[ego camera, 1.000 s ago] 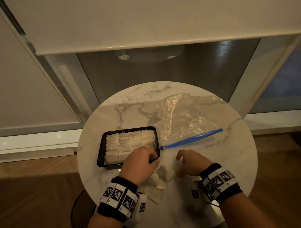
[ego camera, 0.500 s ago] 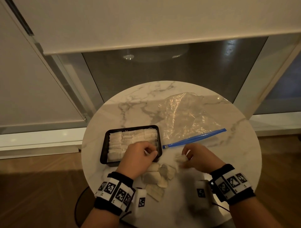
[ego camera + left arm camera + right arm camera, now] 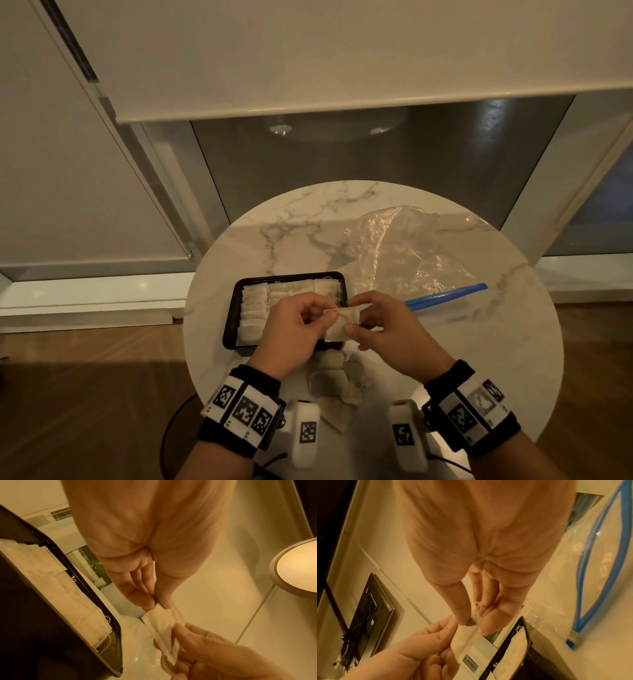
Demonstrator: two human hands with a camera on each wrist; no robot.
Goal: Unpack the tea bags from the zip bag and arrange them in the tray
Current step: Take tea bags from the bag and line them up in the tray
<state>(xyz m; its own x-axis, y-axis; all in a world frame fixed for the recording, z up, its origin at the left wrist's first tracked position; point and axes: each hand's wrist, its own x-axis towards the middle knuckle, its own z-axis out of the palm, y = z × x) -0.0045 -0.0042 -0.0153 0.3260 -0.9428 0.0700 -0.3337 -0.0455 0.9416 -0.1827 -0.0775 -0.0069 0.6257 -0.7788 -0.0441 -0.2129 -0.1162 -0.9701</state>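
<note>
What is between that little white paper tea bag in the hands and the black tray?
Nothing visible. Both the left hand and right hand pinch the white paper tea bag just above the black rectangular tray's near-right corner; rows of tea bags fill it.

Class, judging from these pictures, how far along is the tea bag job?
Well along. Done: the zip bag lies flat and looks emptied, and rows of tea bags fill much of the tray. In hand: the left hand and right hand pinch one tea bag. Left: a loose pile on the table.
</note>
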